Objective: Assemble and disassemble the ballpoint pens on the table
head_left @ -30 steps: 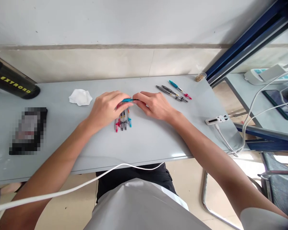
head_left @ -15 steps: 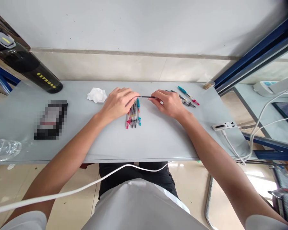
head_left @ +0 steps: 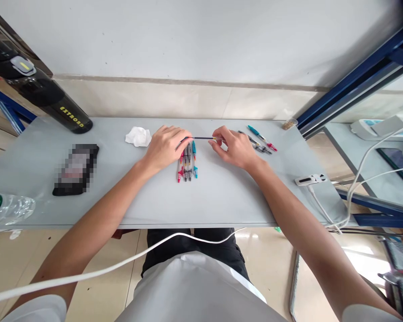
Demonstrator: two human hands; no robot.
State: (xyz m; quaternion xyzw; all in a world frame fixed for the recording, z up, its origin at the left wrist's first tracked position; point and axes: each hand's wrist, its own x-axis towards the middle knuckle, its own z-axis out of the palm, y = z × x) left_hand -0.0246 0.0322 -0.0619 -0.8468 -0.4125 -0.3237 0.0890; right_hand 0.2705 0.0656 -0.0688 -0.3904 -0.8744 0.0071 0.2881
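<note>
- The pen refill (head_left: 203,138) you hold lies bare and level between your two hands, above the surface (head_left: 215,199); it is not enclosed in a barrel along the stretch that shows, so that pen looks to be in parts.
- Your left hand (head_left: 168,145) is curled, fingertips pinched together on the refill's left end; whether a barrel piece is in there too is hidden.
- Your right hand (head_left: 237,145) has thumb and fingers nearly together on the other end, the rest of the fingers bent.
- Just beside your left fingertips, on the near side, a red pen (head_left: 180,167), two grey pens (head_left: 187,164) and a teal pen (head_left: 195,161) lie in a row; they look whole and set down.
- Past your right hand, dark pens (head_left: 260,146) and a teal-gripped pen with a red end (head_left: 260,136) lie apart from that row; how complete these are you can't tell.
- Left of your left hand rests a crumpled white tissue (head_left: 138,137), with a black bottle (head_left: 65,107) farther out.
</note>
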